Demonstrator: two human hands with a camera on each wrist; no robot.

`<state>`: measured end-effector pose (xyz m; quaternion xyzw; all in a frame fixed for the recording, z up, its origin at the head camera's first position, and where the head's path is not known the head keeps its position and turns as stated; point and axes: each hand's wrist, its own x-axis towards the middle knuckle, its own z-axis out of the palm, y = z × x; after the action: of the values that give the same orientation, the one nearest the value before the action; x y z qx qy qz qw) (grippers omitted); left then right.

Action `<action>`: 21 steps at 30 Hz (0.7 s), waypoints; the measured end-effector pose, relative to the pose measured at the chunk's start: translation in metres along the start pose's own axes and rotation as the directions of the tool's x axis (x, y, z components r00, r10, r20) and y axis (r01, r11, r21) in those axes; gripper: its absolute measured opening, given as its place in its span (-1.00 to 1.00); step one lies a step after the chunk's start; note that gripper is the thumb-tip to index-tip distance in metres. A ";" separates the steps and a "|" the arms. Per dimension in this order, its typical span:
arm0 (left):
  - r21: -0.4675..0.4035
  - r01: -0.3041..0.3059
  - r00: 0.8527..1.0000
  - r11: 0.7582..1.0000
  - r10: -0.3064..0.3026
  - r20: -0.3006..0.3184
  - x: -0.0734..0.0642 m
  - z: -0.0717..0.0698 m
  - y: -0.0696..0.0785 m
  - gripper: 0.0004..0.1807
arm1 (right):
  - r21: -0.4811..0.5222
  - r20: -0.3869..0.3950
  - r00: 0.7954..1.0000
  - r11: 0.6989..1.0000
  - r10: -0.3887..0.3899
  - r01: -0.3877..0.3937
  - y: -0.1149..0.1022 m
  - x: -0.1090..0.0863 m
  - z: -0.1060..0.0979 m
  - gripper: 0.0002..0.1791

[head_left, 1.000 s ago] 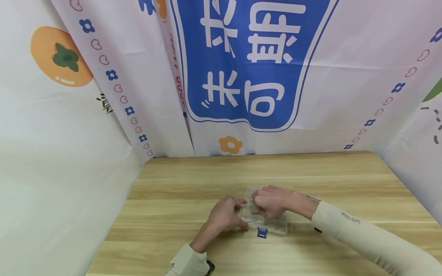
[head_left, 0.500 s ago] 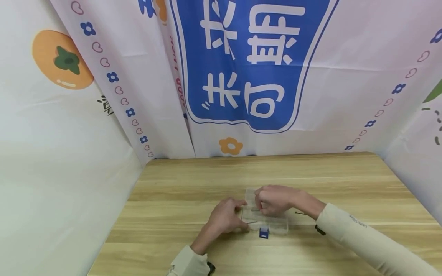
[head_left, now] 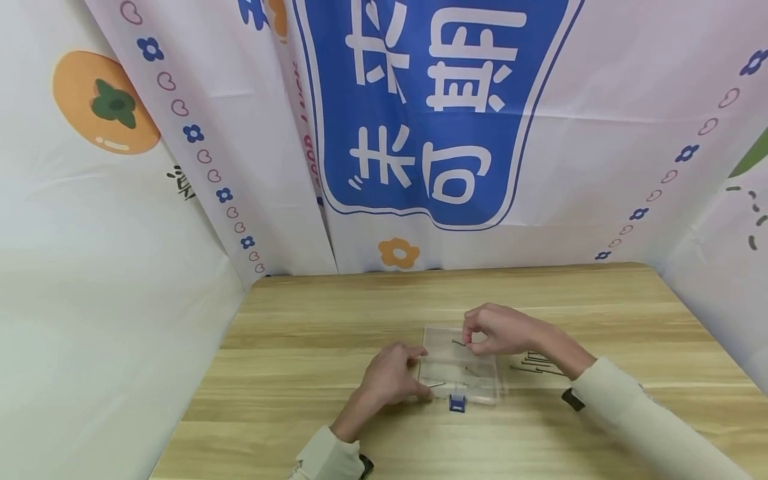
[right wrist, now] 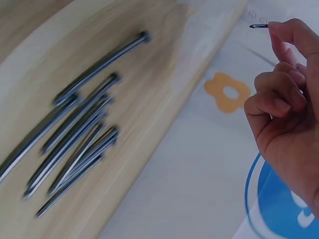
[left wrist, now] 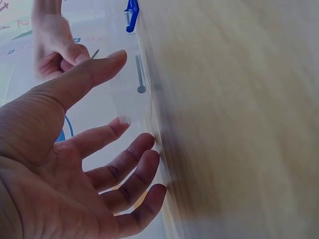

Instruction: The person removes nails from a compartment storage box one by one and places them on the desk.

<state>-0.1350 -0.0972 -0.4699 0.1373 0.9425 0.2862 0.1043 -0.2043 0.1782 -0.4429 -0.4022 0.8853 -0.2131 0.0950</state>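
Note:
A clear plastic box (head_left: 439, 353) with a blue latch (head_left: 457, 403) at its front lies on the table, with a few nails in its front part. At the box's left edge, my left hand (head_left: 390, 377) rests thumb and index finger; its fingers are spread and loosely bent in the left wrist view. Over the box's right back part, my right hand (head_left: 498, 328) pinches a nail (head_left: 459, 343) between thumb and index finger. The nail's point sticks out past the fingertips in the right wrist view. Whether the nail touches the box I cannot tell.
Several loose nails (right wrist: 75, 139) lie side by side on the wooden table (head_left: 336, 320), right of the box and near my right forearm. A printed cloth (head_left: 558, 200) hangs behind the table's back edge, with more cloth at both sides.
My right hand has risen from inside the box and moved right and back, now with a nail pinched in it. The loose nails show more as the forearm shifted. My left hand stays put.

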 end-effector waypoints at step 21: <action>-0.001 0.038 0.999 0.999 -0.038 -0.016 -0.003 0.000 0.002 -0.20 | -0.145 -0.038 0.969 0.958 0.243 -0.246 0.044 -0.091 -0.018 -0.74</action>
<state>-0.1320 -0.0967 -0.4686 0.1170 0.9456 0.2857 0.1023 -0.1801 0.2783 -0.4472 -0.2935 0.9425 -0.1371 0.0816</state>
